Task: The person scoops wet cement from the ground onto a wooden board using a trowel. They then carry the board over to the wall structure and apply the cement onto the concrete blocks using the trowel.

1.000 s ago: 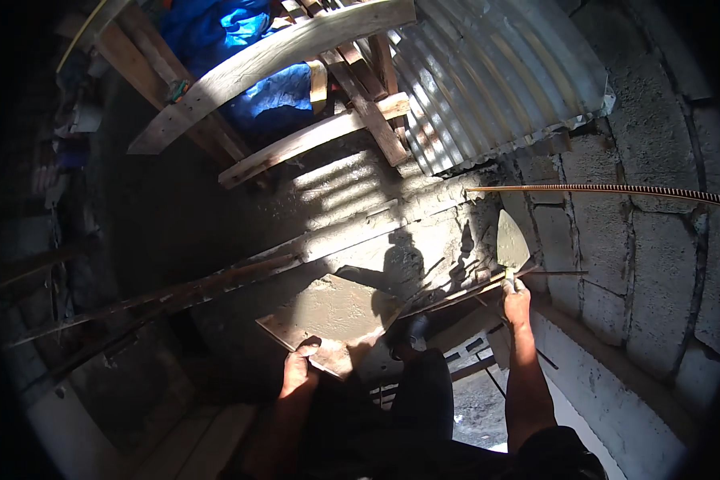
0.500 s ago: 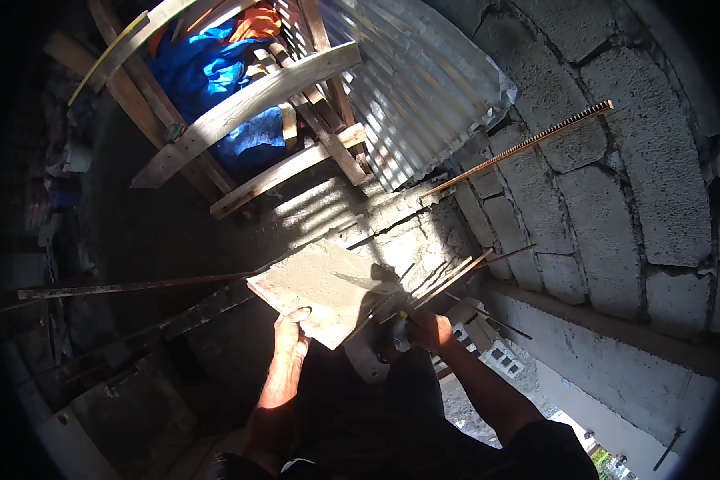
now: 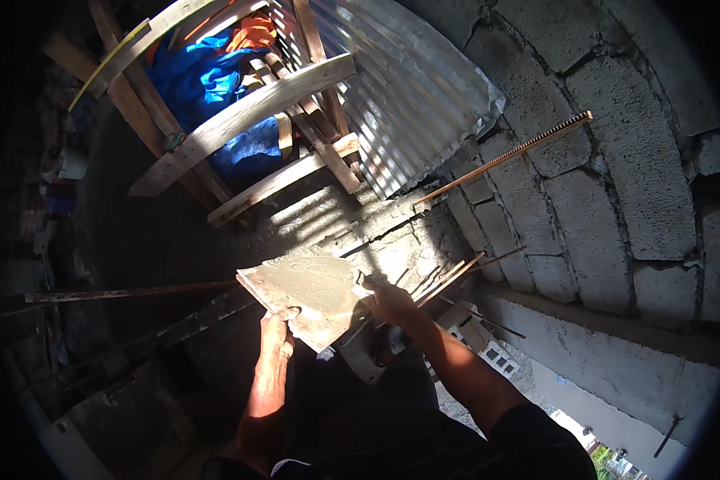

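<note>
We hold a mortar-loaded board level beside the block wall, left hand fingers gripping its underside, right hand clasping a trowel at its edge, best kept steady.

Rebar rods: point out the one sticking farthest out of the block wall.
The long ribbed rod slanting up right across the block wall; the short rods beside the right hand are clustered lower.

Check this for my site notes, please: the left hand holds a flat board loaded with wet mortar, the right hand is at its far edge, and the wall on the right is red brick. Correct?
Not quite. In the head view the wall on the right is grey concrete block, not red brick. The rest stands: the left hand holds the flat board loaded with wet mortar, and the right hand is at its far edge.
</note>
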Available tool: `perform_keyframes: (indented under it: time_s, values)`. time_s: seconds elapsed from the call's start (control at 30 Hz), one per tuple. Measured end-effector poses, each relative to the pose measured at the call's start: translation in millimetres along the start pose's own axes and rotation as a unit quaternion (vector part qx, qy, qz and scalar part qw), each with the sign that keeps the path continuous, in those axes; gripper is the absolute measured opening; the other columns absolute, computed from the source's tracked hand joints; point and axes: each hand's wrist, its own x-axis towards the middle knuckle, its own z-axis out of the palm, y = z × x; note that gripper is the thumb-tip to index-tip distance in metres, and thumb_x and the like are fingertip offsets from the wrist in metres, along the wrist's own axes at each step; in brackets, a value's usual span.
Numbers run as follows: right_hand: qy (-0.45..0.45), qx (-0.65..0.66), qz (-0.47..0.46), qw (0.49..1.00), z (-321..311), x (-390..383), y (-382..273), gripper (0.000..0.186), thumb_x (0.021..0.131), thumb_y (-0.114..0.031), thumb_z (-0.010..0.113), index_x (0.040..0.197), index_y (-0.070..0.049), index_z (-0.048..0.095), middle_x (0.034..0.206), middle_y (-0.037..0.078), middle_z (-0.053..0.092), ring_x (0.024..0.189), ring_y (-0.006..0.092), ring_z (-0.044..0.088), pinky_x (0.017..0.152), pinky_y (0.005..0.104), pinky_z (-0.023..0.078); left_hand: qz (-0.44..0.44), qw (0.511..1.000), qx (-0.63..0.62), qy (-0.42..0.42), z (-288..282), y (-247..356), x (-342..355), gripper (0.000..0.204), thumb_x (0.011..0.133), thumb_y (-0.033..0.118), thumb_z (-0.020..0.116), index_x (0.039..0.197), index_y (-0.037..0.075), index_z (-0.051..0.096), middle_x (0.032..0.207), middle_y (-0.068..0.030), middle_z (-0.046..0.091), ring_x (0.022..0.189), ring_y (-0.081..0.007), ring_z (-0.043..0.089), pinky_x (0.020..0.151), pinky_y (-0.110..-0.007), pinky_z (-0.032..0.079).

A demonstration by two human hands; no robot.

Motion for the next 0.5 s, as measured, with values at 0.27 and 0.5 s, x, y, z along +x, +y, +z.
perform_keyframes:
  time_s: [0.27,0.5]
  values:
    - [0.212,0.079,0.055,0.973,15.2,-26.2,95.7,0.042,0.095,-0.038,0.049,0.112,-0.004,0.067,0.11,0.026,0.065,0.106,0.0427,0.06,0.094,0.0449,0.047,-0.096,0.988,-0.122,0.015,-42.7,1.2,-64.9,0.033,0.077,-0.004,0.061,0.11,-0.004,0.06,0.101,-0.0155,0.067,0.091,-0.0304,0.068,0.08,-0.045,0.059]
    - [0.207,0.082,0.206,0.953,68.2,-177.4,203.9,0.023,0.091,-0.021,0.057,0.094,0.0,0.067,0.064,0.015,0.063,0.059,0.0262,0.065,0.055,0.0386,0.049,-0.026,0.96,-0.278,0.01,-217.7,-48.5,-109.0,0.028,0.081,0.004,0.058,0.109,-0.002,0.058,0.11,-0.0147,0.063,0.103,-0.0312,0.063,0.09,-0.049,0.055]
